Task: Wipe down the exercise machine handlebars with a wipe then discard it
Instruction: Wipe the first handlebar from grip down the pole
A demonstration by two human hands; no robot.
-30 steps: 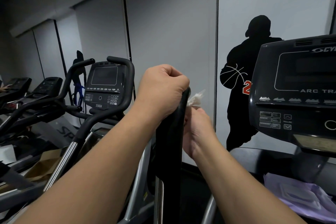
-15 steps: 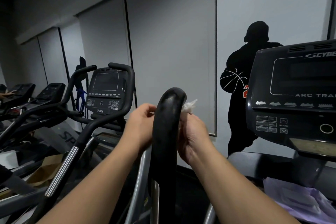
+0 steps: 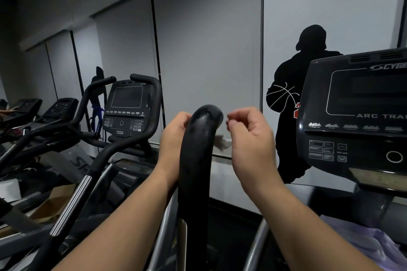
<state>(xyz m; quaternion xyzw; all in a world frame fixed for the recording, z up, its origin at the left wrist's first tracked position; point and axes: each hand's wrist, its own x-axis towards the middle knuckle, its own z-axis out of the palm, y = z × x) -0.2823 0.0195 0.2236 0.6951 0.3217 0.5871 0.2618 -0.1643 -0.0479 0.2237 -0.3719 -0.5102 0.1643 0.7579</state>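
From the head camera, the right hand [image 3: 251,138] has pulled away from the black handlebar [image 3: 198,160] since half a second ago, when it pressed against the bar's right side; it now sits just right of it, apart, fingers curled, pinching the small white wipe [image 3: 222,142]. The wipe, earlier poking up beside the bar's top, now hangs lower between hand and handlebar, and whether it touches the bar cannot be told. The left hand [image 3: 174,138] remains at the handlebar's left side, fingers curled toward it and partly hidden behind; a full grip cannot be confirmed. Counted: two hands, one wipe, one near handlebar. One console [image 3: 356,114] stands right of the handlebar, one second machine [image 3: 126,110] left of it.
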